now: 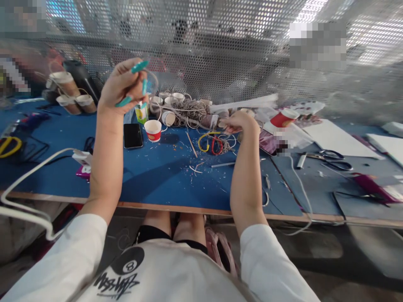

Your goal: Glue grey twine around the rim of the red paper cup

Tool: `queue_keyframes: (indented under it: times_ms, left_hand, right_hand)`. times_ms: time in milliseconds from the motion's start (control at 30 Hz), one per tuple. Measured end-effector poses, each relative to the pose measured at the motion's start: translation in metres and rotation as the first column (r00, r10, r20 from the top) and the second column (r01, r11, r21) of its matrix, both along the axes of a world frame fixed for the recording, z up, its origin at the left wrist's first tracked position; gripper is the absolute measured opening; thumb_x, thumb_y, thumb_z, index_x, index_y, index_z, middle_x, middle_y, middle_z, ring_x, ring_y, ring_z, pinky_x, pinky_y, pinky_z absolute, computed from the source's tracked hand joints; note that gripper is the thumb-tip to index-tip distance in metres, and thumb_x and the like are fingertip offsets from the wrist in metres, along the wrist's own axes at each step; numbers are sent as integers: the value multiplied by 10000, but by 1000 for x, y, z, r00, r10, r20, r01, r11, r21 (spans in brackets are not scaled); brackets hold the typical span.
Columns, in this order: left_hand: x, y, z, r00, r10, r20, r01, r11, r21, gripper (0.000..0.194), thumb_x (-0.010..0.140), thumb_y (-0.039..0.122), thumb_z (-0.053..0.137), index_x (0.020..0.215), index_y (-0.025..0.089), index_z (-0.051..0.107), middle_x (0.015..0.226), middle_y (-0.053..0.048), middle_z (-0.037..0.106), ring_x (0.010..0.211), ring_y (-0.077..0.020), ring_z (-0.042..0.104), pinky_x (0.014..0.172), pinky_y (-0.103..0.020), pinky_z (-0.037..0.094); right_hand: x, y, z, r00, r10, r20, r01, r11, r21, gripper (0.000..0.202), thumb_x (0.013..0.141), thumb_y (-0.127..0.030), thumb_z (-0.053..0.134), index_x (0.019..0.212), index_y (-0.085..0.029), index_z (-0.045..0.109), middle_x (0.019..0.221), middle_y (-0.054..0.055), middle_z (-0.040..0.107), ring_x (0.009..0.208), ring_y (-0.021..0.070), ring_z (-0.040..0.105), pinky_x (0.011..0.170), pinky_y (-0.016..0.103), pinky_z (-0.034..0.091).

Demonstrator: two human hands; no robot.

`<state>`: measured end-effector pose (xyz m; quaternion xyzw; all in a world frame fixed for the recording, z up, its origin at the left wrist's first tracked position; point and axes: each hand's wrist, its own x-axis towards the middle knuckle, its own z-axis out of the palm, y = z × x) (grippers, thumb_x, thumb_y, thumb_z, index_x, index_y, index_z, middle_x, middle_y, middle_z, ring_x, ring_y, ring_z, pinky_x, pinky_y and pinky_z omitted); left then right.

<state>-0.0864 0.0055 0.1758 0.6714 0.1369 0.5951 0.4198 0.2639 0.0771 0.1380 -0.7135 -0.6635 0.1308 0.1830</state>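
Note:
My left hand (pixel 127 86) is raised above the back left of the blue table, its fingers curled closed round a thin pale cord (pixel 154 79) that loops down beside a red and white paper cup (pixel 153 131). Lower and to the right, my right hand (pixel 236 122) is bent at the wrist near the tangled grey cord (pixel 190 111); its fingers are partly hidden, and what they touch is unclear. In front of it lie yellow and red loops (pixel 216 144) on the table.
A black phone (pixel 133 136) lies beside my left forearm. Brown cups (pixel 71 90) and a dark bottle (pixel 81 82) stand back left. Scissors (pixel 330 156) and white sheets (pixel 343 138) lie right. A perforated metal screen (pixel 201 50) rises behind the table (pixel 176 184).

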Motion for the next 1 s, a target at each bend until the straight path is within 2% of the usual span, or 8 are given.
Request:
queue_keyframes:
  times_ms: [167, 300, 400, 467, 600, 667, 833, 1000]
  left_hand:
    - [22, -7, 4, 970, 9, -242, -13, 1000, -12, 244, 782, 476, 708, 724, 248, 646, 366, 105, 332, 312, -47, 214, 440, -282, 455]
    - [36, -18, 8, 911, 5, -413, -30, 998, -54, 251, 835, 466, 678, 749, 231, 652, 397, 99, 336, 343, -50, 292, 545, -312, 526]
    - [44, -29, 12, 908, -63, -415, 40, 997, -63, 300, 805, 495, 713, 732, 215, 631, 386, 122, 320, 335, -25, 252, 529, -277, 506]
    - [45, -35, 15, 900, -69, -431, 47, 997, -62, 343, 784, 529, 717, 717, 208, 619, 370, 134, 318, 330, -13, 241, 516, -255, 479]
    - [34, -43, 21, 889, -21, -457, 14, 1000, -18, 444, 751, 634, 715, 690, 206, 614, 367, 129, 303, 336, -14, 228, 507, -262, 461]
    - [24, -43, 24, 856, 0, -517, -7, 1000, -12, 506, 714, 702, 726, 686, 206, 625, 391, 108, 361, 354, -24, 254, 480, -261, 422]
    - [3, -27, 26, 417, 196, -887, -245, 965, 98, 460, 795, 615, 634, 708, 167, 684, 697, -28, 675, 588, -102, 538, 582, -254, 407]
    - [-4, 6, 10, -35, 212, -977, -439, 875, 206, 295, 775, 405, 562, 840, 189, 752, 665, -6, 651, 691, -165, 617, 724, -263, 440]
  right_hand:
    - [-41, -24, 20, 908, 418, 36, -416, 908, -43, 377, 913, -504, 637, 766, -168, 724, 799, 70, 724, 866, 234, 684, 840, 353, 530]
    - [-77, -46, 25, 675, 732, -95, -688, 670, 278, 622, 776, -506, 787, 1308, -226, 628, 1334, 90, 651, 1138, 257, 628, 901, 357, 554]
    - [-93, -53, 21, 529, 843, -98, -834, 538, 123, 504, 769, -421, 807, 1228, -258, 676, 1180, 48, 725, 969, 215, 669, 823, 346, 578]
    - [-95, -52, 20, 584, 800, -139, -810, 586, -31, 162, 869, -363, 715, 935, -216, 736, 845, 25, 747, 721, 165, 660, 722, 331, 576]
    - [-75, -43, 23, 870, 461, -176, -455, 887, 74, 405, 968, -268, 580, 573, -180, 583, 546, 31, 591, 540, 157, 594, 660, 378, 567]
    - [-58, -37, 27, 918, 299, -261, -249, 946, 208, 467, 1006, -304, 524, 554, -189, 545, 516, 22, 538, 518, 149, 568, 647, 367, 557]
    - [-22, -33, 39, 887, 105, -449, 100, 907, 410, 529, 1034, -428, 484, 553, -210, 504, 480, -17, 469, 428, 92, 462, 508, 262, 460]
    - [-14, -42, 47, 885, 139, -444, 114, 861, 496, 547, 1022, -491, 490, 540, -232, 489, 466, -27, 452, 427, 91, 430, 478, 259, 419]
